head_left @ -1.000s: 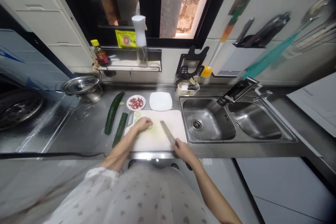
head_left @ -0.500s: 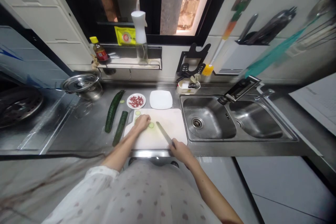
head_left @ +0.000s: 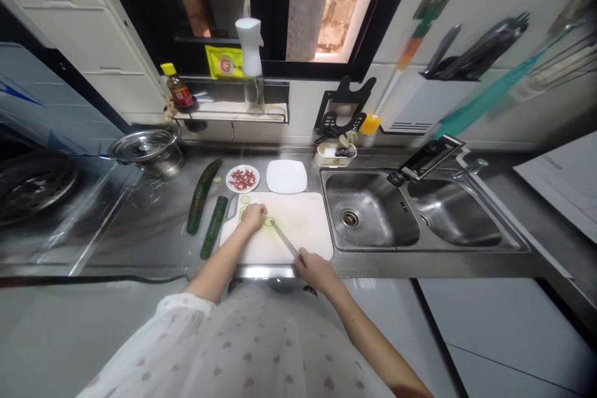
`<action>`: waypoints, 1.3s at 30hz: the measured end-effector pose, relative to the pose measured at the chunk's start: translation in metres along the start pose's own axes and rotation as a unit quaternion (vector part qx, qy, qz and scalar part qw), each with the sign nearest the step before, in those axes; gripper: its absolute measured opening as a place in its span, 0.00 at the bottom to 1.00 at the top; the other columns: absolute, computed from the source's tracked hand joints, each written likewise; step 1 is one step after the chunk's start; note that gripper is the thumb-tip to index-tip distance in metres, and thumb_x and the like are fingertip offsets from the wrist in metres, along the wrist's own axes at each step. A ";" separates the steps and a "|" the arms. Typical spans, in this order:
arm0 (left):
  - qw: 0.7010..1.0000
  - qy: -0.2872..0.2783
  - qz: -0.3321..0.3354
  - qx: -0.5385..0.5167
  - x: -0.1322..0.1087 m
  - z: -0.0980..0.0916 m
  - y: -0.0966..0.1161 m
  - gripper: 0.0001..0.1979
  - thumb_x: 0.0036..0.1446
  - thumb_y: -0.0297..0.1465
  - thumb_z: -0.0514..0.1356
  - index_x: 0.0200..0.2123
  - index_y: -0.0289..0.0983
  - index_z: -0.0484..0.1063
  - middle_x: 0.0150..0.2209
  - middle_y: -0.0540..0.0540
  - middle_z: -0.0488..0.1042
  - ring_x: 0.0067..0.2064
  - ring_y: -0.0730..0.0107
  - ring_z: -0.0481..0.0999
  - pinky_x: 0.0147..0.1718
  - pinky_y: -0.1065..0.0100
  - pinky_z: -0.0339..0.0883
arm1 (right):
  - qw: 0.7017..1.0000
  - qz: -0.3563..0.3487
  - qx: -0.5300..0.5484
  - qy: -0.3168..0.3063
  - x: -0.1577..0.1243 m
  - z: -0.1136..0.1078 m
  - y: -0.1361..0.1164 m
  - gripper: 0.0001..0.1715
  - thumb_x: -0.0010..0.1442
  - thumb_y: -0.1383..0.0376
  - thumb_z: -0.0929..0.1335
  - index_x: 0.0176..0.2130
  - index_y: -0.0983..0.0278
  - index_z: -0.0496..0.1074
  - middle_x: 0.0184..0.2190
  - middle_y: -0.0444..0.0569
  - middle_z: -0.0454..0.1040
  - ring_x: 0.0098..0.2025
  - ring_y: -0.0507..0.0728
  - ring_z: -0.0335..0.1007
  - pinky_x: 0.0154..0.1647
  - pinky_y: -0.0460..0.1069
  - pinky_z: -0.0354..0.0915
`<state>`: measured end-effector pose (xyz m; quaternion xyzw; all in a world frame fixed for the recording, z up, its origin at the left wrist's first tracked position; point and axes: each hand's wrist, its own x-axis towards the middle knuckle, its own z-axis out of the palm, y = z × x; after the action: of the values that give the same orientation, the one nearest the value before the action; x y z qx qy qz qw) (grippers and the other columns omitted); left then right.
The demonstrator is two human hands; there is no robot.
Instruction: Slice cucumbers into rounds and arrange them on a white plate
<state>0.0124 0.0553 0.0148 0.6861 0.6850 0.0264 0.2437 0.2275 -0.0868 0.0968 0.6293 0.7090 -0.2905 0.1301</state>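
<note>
My right hand [head_left: 317, 268] is wrapped round the handle of a kitchen knife [head_left: 286, 240]. The blade points up and left, and its tip meets a round cucumber slice [head_left: 268, 222] on the white cutting board [head_left: 303, 217]. My left hand [head_left: 253, 217] is closed, its fingertips pressed together at the left edge of that slice. More cucumber slices [head_left: 245, 200] lie at the board's upper left, partly behind my left hand. A cut cucumber [head_left: 214, 227] and a longer whole cucumber [head_left: 203, 196] lie left of the board.
Behind the board stand a small plate of chopped red pieces [head_left: 242, 180] and a white square plate [head_left: 286, 176]. A steel double sink [head_left: 373, 211] is to the right. A lidded pot [head_left: 149, 152] stands back left, below a wall shelf [head_left: 228, 113] with bottles.
The knife has moved left, bringing its tip from beside the cucumber slice onto it. My right hand has shifted slightly left. My left hand stays almost in place.
</note>
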 end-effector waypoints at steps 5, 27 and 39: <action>1.000 0.000 0.000 -0.009 -0.001 0.000 0.001 0.09 0.52 0.29 0.60 0.38 0.40 0.76 0.41 0.44 0.77 0.45 0.64 0.73 0.43 0.68 0.64 | 1.000 0.005 -0.016 -0.013 0.000 0.001 -0.004 0.13 0.67 0.62 0.56 0.45 0.62 0.64 0.41 0.55 0.76 0.43 0.59 0.72 0.34 0.48 0.54; 1.000 0.005 -0.005 -0.017 0.002 0.001 0.000 0.09 0.51 0.27 0.60 0.38 0.40 0.76 0.40 0.45 0.78 0.44 0.65 0.74 0.42 0.69 0.65 | 1.000 -0.023 -0.006 -0.014 0.019 0.011 0.004 0.13 0.66 0.62 0.56 0.46 0.62 0.63 0.41 0.55 0.75 0.41 0.59 0.72 0.32 0.48 0.54; 1.000 0.002 -0.001 -0.015 0.002 0.001 -0.001 0.09 0.51 0.27 0.61 0.38 0.40 0.75 0.41 0.45 0.78 0.45 0.65 0.74 0.43 0.70 0.64 | 0.999 -0.024 -0.009 -0.020 0.029 0.008 0.000 0.14 0.66 0.62 0.56 0.48 0.63 0.63 0.42 0.56 0.75 0.42 0.59 0.72 0.35 0.49 0.58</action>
<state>0.0118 0.0569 0.0132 0.6815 0.6857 0.0379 0.2527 0.2208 -0.0675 0.0740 0.6051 0.7234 -0.3001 0.1430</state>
